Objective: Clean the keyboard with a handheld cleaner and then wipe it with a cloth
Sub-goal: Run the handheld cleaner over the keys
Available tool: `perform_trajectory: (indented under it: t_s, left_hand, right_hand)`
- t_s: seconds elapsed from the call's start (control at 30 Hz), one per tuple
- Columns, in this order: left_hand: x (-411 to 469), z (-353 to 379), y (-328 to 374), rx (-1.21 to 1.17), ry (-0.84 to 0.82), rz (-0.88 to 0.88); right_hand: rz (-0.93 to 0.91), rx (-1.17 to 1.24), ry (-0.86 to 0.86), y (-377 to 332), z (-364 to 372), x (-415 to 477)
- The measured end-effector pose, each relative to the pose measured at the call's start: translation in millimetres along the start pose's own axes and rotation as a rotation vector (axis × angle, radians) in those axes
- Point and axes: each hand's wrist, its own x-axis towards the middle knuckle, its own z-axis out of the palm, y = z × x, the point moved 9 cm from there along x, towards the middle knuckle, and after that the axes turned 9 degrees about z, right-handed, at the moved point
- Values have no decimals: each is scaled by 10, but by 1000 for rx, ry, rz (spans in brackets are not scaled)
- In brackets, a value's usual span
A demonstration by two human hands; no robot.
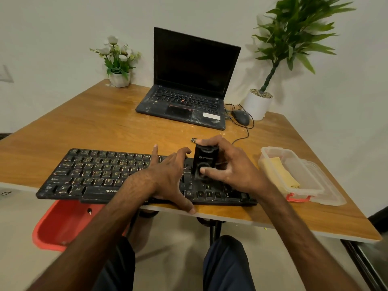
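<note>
Closest to the camera are the person's knees in dark trousers (226,263), with both bare forearms reaching up over them to the tabletop (100,127). It's a wooden top, pretty scuffed, with pale streaks and specks around the middle, shoved against a plain off-white wall.

The black keyboard (94,175) sits along the near edge, actually hanging over it a little. The left hand (168,177) lies flat over the middle keys, fingers spread, grip released, thumb down over the front edge. The right hand (231,164) has its grip wrapped around the handheld cleaner (204,162), a small black unit standing upright on the right part of the keyboard, thumb pressed on its lower front.

Just right of the keyboard is a clear plastic container (302,164) with a yellow cloth (279,173) inside. Further back: an open black laptop (189,101) with a dark screen, a wired mouse (241,117) beside it, a small white flower pot (119,79) at the left corner, and a tall green plant (294,38) in a white pot on the right.

A red bin (60,225) sits on the floor, half hidden under the tabletop. Keyboard's right section is mostly covered by the hands, and the logo on the cleaner is too blurry to read.
</note>
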Motion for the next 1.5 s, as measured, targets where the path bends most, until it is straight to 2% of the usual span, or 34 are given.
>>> perform_trajectory:
  t_s: [0.07,0.1,0.2,0.33,0.53,0.6,0.77,0.9,0.97,1.07,1.2,1.27,1.37,1.43,1.5]
  left_hand:
    - [11,-6,6,5,1,5]
    - [16,-10,13,9,3,9]
    - [23,-20,21,15,5,11]
    - [1,-19,14,7,2,6]
    - [14,10,-13,5,7,1]
    - [15,8,-5,0,7,4]
    - [2,13,3,2,4,14]
    - [12,24,-6,8,-3,4]
    - [16,22,-13,5,1,1]
    - [20,23,-22,5,3,1]
    - [1,15,-11,-4,10,7]
    - [5,16,-18,-4,16,12]
    - [19,27,-33,-7,19,14]
    - [15,23,-31,-16,22,17]
    - [5,8,-4,-20,26,26]
  right_hand:
    - [12,81,-87,7,35,-66]
    - [9,68,-75,12,26,-54]
    - [-23,-92,72,17,-51,102]
    - [-27,-187,157,35,-124,269]
    - [-25,-147,60,-40,-103,-12]
    - [5,-21,106,56,-172,-144]
    - [160,525,335,474,-418,-289]
    - [174,612,369,474,-428,-351]
    - [164,569,295,418,-378,-344]
    - [134,268,204,307,-285,-270]
    - [106,-197,356,229,-503,-60]
    - [108,-131,378,248,-555,-30]
    - [74,136,217,198,-303,-81]
    - [39,101,160,162,-161,-77]
    - [75,-42,250,192,-251,3]
